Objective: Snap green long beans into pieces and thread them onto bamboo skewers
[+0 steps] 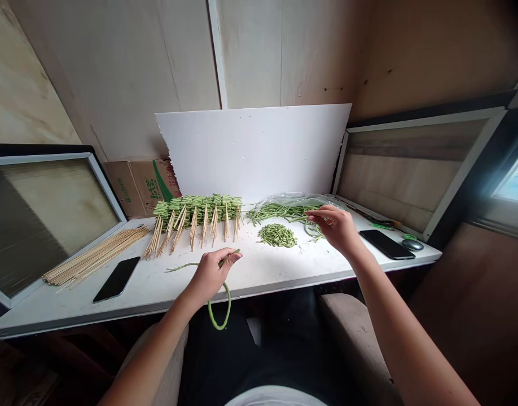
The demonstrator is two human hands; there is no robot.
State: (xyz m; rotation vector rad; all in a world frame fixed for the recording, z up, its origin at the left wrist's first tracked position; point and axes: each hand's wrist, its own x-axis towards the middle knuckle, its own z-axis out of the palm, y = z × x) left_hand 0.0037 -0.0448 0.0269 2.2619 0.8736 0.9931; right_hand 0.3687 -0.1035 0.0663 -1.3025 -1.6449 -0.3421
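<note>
My left hand (212,273) is closed around a long green bean (229,301) at the table's front edge. The bean hangs in a loop below the hand, and a thin end trails left over the tabletop. My right hand (332,223) is raised, fingertips pinched; what is between them is too small to name. Behind it lie long uncut beans (273,212), partly under a clear plastic bag (299,198). A heap of short cut bean pieces (277,235) sits between the hands. Rows of bean skewers (200,206) are stacked at the back left, sticks pointing toward me.
Loose bamboo sticks (93,256) and a black phone (117,279) lie on the left of the white table (250,273). Another phone (386,245) and a computer mouse (412,245) are at right. A white board (259,152) and a cardboard box (143,186) stand behind.
</note>
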